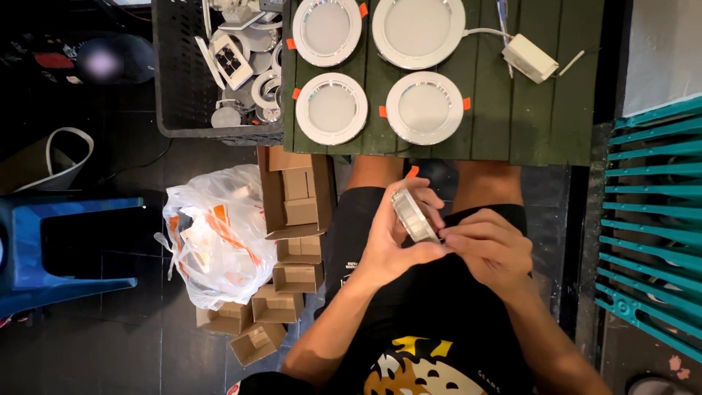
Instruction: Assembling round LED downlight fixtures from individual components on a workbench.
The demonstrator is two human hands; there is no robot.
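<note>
I'm gripping the round downlight [414, 215] edge-up in my left hand [391, 245], its face tilting left, while my right hand's [488, 245] fingers [455, 235] are pinching its rim.

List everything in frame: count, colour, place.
round light panels: four, white, on the dark green board
driver box: one, white, wired, on the board
crate: one, grey, holding white parts, upper left
cardboard boxes: several, brown, on the floor
plastic bag: one, white, beside the boxes
stool: one, blue, at left
slatted rack: one, teal, at right
held light fixture: one, white
left hand: holds the fixture
right hand: fingers on its edge
</note>
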